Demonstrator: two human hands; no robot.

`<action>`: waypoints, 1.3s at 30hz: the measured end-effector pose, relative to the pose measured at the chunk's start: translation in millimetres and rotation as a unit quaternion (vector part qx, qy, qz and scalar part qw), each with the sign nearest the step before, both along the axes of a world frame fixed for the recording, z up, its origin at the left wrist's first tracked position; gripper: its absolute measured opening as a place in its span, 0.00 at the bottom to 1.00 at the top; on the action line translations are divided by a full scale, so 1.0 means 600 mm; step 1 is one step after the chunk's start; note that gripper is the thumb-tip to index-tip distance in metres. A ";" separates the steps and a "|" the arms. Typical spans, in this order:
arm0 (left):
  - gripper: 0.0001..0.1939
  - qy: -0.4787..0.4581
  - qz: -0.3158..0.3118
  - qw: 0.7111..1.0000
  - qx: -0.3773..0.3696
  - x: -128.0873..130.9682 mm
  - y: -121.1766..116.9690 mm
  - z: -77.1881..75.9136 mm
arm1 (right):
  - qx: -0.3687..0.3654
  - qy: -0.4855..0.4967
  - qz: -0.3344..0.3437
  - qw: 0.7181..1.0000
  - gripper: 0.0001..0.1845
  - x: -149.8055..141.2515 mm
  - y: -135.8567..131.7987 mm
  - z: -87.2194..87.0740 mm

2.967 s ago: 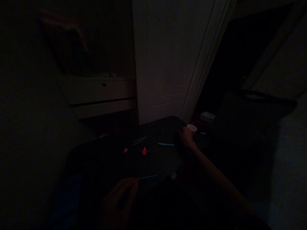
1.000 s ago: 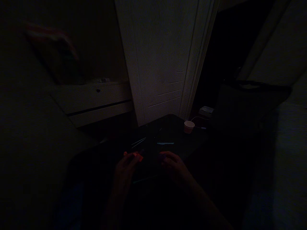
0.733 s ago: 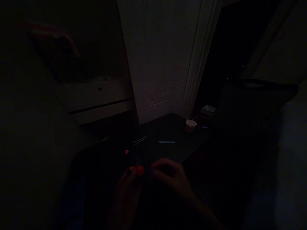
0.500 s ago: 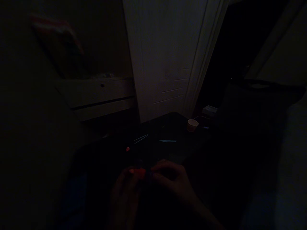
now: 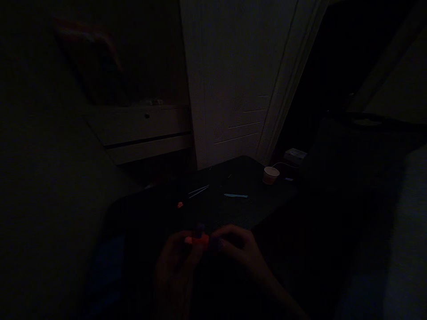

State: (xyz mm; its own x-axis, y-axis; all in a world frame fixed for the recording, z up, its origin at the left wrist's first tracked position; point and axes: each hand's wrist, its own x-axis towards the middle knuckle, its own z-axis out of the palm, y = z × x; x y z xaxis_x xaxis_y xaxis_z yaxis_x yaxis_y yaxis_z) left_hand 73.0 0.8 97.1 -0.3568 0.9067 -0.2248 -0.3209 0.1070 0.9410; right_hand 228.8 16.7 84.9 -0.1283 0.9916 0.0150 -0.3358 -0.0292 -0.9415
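The room is very dark. My left hand (image 5: 178, 255) is closed on a small red-orange piece (image 5: 200, 241) that looks like modelling clay, with a paler lump at its left end. A dark purple bit (image 5: 200, 228) sticks up from its top. At its right end, my right hand (image 5: 238, 244) pinches another dark purple lump (image 5: 216, 243), which seems to touch the red piece. Beyond my hands, a small orange-pink lump (image 5: 180, 205) lies on the dark table (image 5: 160, 213). Tweezers (image 5: 199, 191) and a pale blue plastic knife (image 5: 235, 195) lie nearby.
A paper cup (image 5: 271, 175) stands near the table's right edge, beside a white cable. A thin stick (image 5: 229, 176) lies toward the back. Behind the table are a drawer unit (image 5: 147, 126) and a pale door (image 5: 233, 80). A dark bag or chair (image 5: 350, 155) is at right.
The view has shifted slightly. The red piece appears a little higher between my hands, and the purple bit on its top shows more clearly. Both hands keep their hold.
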 end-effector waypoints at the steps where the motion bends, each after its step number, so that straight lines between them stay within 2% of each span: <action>1: 0.24 0.009 -0.008 1.000 0.004 -0.003 -0.001 -0.002 | -0.011 0.027 0.012 1.000 0.18 -0.003 -0.001 -0.004; 6: 0.26 0.031 -0.007 0.999 0.007 -0.011 -0.004 -0.004 | -0.088 0.180 0.066 0.978 0.21 -0.022 -0.008 -0.028; 9: 0.28 0.004 0.020 1.000 -0.014 -0.006 -0.004 0.003 | -0.126 0.248 0.080 0.957 0.20 -0.030 -0.015 -0.030; 14: 0.24 -0.040 0.040 0.998 -0.002 0.006 -0.004 0.006 | -0.183 0.277 0.078 0.940 0.20 -0.034 -0.027 -0.015; 18: 0.23 -0.046 0.044 0.998 -0.016 0.008 0.000 0.004 | -0.170 0.304 0.067 0.935 0.19 -0.037 -0.032 -0.013; 23: 0.23 -0.041 0.040 0.998 -0.008 0.005 0.001 -0.003 | -0.143 0.272 0.056 0.950 0.21 -0.037 -0.028 -0.013; 26: 0.21 0.001 0.031 0.999 0.008 0.003 -0.002 -0.010 | -0.081 0.199 0.018 0.976 0.21 -0.034 -0.024 -0.012; 30: 0.24 -0.028 0.032 0.999 0.004 0.003 -0.006 -0.008 | -0.038 0.101 -0.028 0.994 0.20 -0.030 -0.023 -0.011; 33: 0.26 -0.047 0.024 0.999 -0.002 0.004 -0.008 -0.001 | -0.036 0.103 -0.022 0.994 0.23 -0.030 -0.024 -0.009; 39: 0.24 -0.014 0.039 0.999 0.018 0.007 -0.011 0.005 | -0.054 0.158 0.008 0.986 0.25 -0.037 -0.028 -0.004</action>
